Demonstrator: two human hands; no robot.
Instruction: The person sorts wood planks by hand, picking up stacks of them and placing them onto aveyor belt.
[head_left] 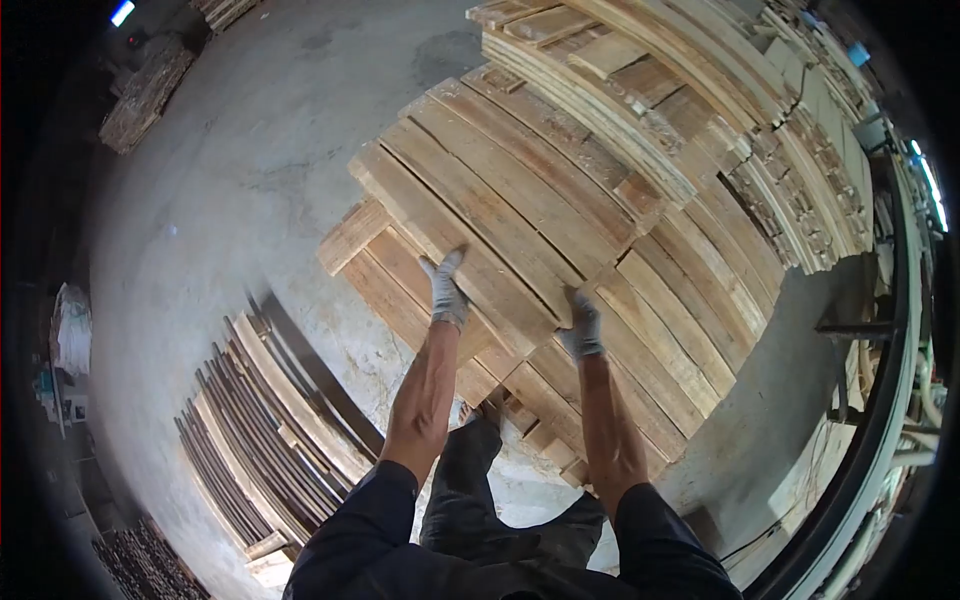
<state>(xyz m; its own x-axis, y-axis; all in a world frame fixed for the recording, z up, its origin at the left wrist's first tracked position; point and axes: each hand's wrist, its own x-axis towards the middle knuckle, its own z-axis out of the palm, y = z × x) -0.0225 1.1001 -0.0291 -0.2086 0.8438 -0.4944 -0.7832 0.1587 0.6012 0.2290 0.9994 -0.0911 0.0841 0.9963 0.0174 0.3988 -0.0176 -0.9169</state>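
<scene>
My left hand point(449, 293), in a grey glove, grips the near long edge of a wooden plank point(415, 205), one digit lying on its top face. At the right end of this plank is my right hand point(583, 328), gloved alike with dark fingertips, its fingers closed around the corner. The plank lies at the near side of the top layer of a wide stack of boards point(520, 185). Below it, more boards point(375, 285) stick out to the left. The undersides of both hands are hidden.
Further piles of planks point(590, 100) rise behind the stack. On the floor to the left lies a rack of thin dark rods and wooden strips point(270, 430). A dark rail point(895, 390) runs along the right. Grey concrete floor point(230, 200) extends at the left.
</scene>
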